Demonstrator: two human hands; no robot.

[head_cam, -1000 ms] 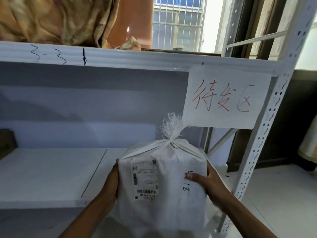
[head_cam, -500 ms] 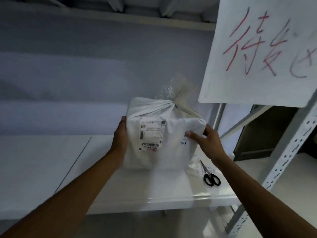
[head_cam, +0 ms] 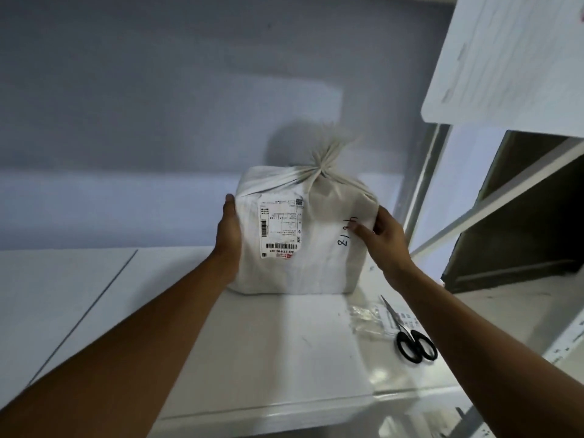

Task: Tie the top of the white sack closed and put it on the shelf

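Observation:
The white sack (head_cam: 319, 257) stands upright on the white shelf board (head_cam: 268, 349), near the back wall. Its top is gathered and tied into a frayed tuft (head_cam: 325, 156). A shipping label with barcodes and handwritten black digits face me. My left hand (head_cam: 229, 238) lies flat against the sack's left side. My right hand (head_cam: 384, 238) holds the right side, thumb across the front by the digits.
Black-handled scissors (head_cam: 410, 336) lie on the shelf at the right, beside a clear plastic bag with small items (head_cam: 368, 320). A white paper sign (head_cam: 512, 58) hangs at the upper right. The rack's upright and braces (head_cam: 423, 191) stand right of the sack.
The sack has gone from held in front of the rack onto the shelf board and further back. My view has moved closer under the upper shelf. Both hands stay on its sides.

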